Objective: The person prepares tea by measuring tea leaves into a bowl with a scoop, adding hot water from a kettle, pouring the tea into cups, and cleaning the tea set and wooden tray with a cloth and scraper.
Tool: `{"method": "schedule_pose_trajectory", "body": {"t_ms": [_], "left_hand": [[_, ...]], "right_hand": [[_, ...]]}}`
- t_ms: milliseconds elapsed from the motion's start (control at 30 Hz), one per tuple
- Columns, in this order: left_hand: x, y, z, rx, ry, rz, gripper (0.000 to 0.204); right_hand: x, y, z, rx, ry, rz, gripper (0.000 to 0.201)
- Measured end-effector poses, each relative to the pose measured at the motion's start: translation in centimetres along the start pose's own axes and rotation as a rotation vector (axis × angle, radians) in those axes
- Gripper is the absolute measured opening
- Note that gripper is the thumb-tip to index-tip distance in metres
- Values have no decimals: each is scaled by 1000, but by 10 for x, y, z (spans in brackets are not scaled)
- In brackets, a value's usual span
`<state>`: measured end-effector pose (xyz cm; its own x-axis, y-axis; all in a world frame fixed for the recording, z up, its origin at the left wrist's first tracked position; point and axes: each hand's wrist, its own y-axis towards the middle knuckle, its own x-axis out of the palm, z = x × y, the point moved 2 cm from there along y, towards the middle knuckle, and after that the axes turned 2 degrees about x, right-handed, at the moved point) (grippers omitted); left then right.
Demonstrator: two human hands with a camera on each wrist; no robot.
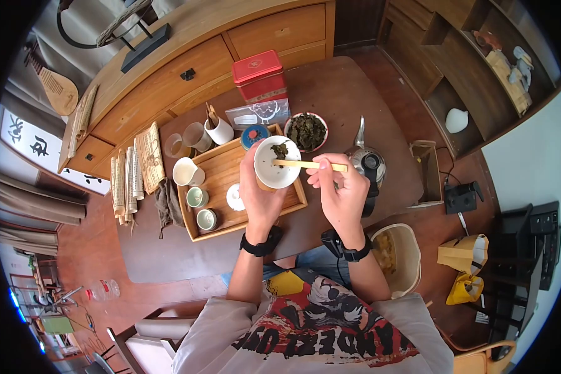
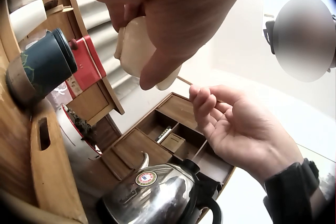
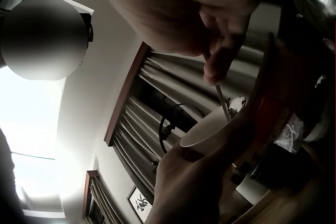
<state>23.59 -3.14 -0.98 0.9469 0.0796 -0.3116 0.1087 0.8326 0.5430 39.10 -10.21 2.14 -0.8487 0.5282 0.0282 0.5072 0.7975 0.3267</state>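
Note:
My left hand (image 1: 262, 206) holds a white gaiwan bowl (image 1: 267, 176) by its sides, the inside turned toward the head camera. A clump of dark wet tea leaves (image 1: 280, 151) clings inside it. Between thumb and fingers my right hand (image 1: 344, 190) pinches a flat bamboo tea stick (image 1: 311, 165), whose far end reaches into the bowl beside the leaves. From the right wrist, the stick (image 3: 222, 101) slants down past the rim of the bowl (image 3: 207, 128). Just beyond the bowl stands a dish heaped with tea leaves (image 1: 306, 131). The white lid (image 1: 235, 197) lies on the wooden tray (image 1: 221, 165).
A steel kettle (image 1: 369, 163) stands right of the tray. Green cups (image 1: 197, 197) and a white pitcher (image 1: 187, 172) sit at the tray's left. Behind are a blue-lidded canister (image 1: 255, 134) and a red tin (image 1: 258, 75). A bin (image 1: 406, 258) stands below the table's right edge.

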Motion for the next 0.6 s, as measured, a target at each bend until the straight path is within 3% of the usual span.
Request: {"method": "schedule_pose_trajectory", "body": {"t_ms": [100, 200, 433, 500, 600], "left_hand": [[0, 1, -1, 19, 12, 2, 82], [-6, 1, -2, 22, 51, 13, 82], [-12, 3, -3, -4, 43, -1, 80], [-16, 6, -9, 23, 48, 10, 80], [-21, 9, -12, 24, 49, -6, 83]], "right_hand": [[7, 0, -1, -15, 150, -20, 16], [9, -3, 4, 5, 3, 29, 16], [25, -11, 6, -18, 113, 42, 13], [20, -9, 10, -53, -24, 75, 13], [19, -7, 7, -114, -57, 3, 14]]}}
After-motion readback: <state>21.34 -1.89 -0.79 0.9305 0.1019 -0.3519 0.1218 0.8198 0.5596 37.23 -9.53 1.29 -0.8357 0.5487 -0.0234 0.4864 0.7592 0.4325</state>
